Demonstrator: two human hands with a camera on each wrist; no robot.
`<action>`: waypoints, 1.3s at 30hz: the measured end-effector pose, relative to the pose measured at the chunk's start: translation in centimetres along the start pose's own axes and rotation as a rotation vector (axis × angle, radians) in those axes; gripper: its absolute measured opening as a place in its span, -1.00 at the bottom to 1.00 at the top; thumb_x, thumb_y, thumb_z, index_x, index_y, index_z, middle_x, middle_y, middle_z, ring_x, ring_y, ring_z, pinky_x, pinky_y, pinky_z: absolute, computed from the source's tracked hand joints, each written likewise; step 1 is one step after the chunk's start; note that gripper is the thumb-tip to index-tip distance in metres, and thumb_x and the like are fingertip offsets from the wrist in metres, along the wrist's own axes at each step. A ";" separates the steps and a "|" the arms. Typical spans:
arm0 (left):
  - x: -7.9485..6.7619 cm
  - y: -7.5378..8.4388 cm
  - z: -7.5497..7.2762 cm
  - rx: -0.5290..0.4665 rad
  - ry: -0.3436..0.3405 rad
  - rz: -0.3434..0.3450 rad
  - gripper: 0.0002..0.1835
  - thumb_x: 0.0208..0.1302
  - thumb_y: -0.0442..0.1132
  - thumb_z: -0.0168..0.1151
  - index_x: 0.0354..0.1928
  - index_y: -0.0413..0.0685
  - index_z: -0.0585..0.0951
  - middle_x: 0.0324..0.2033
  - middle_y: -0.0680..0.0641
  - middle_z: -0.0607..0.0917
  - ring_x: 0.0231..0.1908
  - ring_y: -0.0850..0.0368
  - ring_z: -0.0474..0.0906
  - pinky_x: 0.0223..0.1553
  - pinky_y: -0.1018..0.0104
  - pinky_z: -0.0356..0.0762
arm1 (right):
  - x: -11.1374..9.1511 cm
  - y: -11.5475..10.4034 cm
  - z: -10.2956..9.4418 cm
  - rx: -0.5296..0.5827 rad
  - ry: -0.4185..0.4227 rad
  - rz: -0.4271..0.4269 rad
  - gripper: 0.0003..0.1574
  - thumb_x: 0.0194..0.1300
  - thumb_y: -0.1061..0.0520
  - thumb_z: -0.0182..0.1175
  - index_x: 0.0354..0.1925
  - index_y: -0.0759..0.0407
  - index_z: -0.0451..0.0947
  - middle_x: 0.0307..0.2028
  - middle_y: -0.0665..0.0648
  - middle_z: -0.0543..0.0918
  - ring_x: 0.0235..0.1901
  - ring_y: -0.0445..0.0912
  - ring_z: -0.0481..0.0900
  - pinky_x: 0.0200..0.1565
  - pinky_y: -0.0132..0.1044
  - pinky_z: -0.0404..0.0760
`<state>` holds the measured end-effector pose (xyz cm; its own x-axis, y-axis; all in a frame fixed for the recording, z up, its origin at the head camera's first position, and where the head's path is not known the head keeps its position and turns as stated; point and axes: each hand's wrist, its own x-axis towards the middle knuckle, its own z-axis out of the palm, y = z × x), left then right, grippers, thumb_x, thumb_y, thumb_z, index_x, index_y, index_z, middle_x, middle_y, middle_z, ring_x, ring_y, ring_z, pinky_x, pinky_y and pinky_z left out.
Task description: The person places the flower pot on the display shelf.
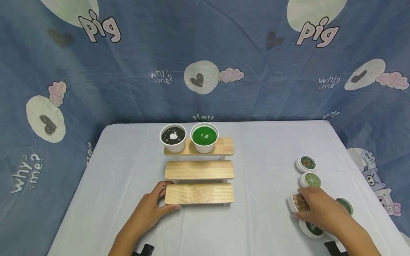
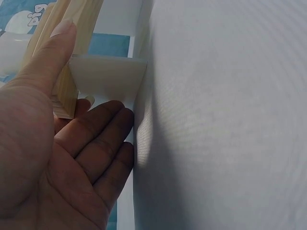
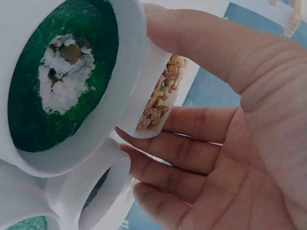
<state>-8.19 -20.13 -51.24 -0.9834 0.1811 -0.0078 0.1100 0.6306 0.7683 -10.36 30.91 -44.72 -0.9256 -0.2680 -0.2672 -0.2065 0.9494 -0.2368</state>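
Observation:
A three-step wooden display stand [image 1: 199,194] is at the middle of the table. My left hand [image 1: 147,211] holds the left end of its lowest board, thumb [image 2: 60,40] along the front and fingers behind. The other left fingers hang beside a pale support panel [image 2: 108,76]. On the top board are a white cup with dark filling [image 1: 173,137] and a white cup with green filling [image 1: 204,137]. At the right, my right hand [image 1: 326,211] grips a squarish white tub of brown grainy bits [image 1: 300,202] between thumb and fingers; it stands among round tubs.
Around the right hand sit several white round tubs with green contents, such as the far tub [image 1: 306,163], the light green tub [image 1: 312,180] and the near tub [image 1: 313,229]. A white cloth [image 1: 128,160] covers the table. A blue printed curtain [image 1: 160,103] hangs behind.

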 end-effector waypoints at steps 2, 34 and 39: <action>0.0 0.0 0.0 -0.004 -0.002 -0.003 -0.23 0.13 0.17 0.57 0.33 0.14 0.47 0.12 0.16 0.76 0.15 0.06 0.64 0.17 -0.16 0.52 | 0.0 -0.1 0.0 -0.001 0.011 -0.004 -0.01 -0.03 -0.13 0.68 0.14 0.52 0.56 0.04 0.48 0.63 0.03 0.31 0.64 0.00 0.21 0.62; -0.1 0.2 -0.2 -0.017 -0.006 -0.019 -0.25 0.12 0.16 0.58 0.31 0.19 0.47 0.11 0.16 0.76 0.12 0.08 0.65 0.16 -0.16 0.52 | 2.8 -6.8 -5.5 -0.063 0.221 -0.314 -0.08 0.17 -0.10 0.58 0.31 0.39 0.53 0.09 0.28 0.64 0.12 0.24 0.61 0.10 0.14 0.62; 0.0 0.3 -0.2 -0.021 -0.015 -0.028 -0.23 0.13 0.17 0.57 0.33 0.18 0.47 0.11 0.15 0.76 0.13 0.06 0.64 0.17 -0.17 0.51 | 3.6 -8.2 -6.7 -0.075 0.231 -0.376 -0.07 0.15 -0.05 0.60 0.32 0.40 0.51 0.10 0.28 0.62 0.07 0.15 0.62 0.04 0.06 0.65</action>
<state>-8.15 -20.14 -50.90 -0.9838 0.1749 -0.0384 0.0797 0.6199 0.7806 -14.08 23.30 -37.50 -0.8267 -0.5610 0.0427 -0.5567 0.8045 -0.2070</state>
